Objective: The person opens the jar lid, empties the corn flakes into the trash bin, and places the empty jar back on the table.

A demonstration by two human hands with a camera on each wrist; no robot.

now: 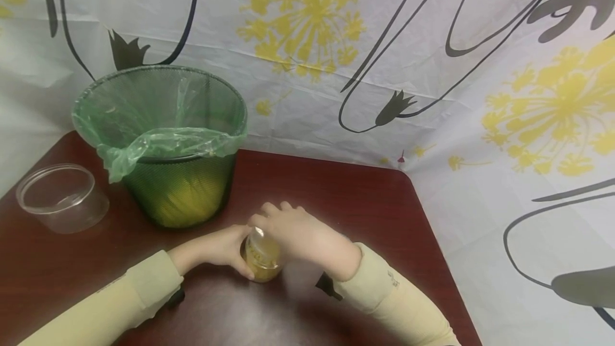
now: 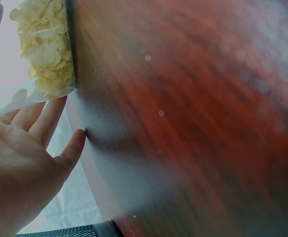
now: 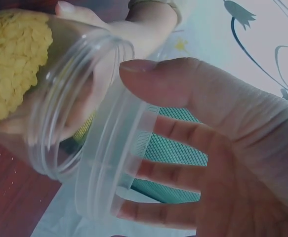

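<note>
Standing near the left end of the dark red table (image 1: 365, 196), a clear tub (image 1: 79, 215) without a cover is seen, apparently kept out of the hands' way. Beside it a mesh basket (image 1: 139, 191) is placed, with a green bag (image 1: 163, 143) folded over its rim, presumably so that the lining is kept from slipping; something yellow (what it is cannot be told) is shown through the lower mesh. Farther right, nearer the person, the jar is gripped by the left hand (image 1: 221, 247), thumb on the near side and fingers behind; by this hold the jar (image 1: 263, 266), partly filled with yellow flakes (image 3: 15, 59) and seemingly rested on the table, is probably kept steady. At its mouth a frosted lid (image 3: 106, 163) is held aslant by the right hand (image 1: 300, 234), whose thumb and slightly bent, spread fingers are set across it from opposite edges, a span suited to so wide a lid. On the right sleeve (image 1: 408, 298) small dark print is carried, too small to be read. No brand or label can be made out on the jar, the lid or the tub, and only flowers are printed on the cloth (image 1: 307, 122) behind.
</note>
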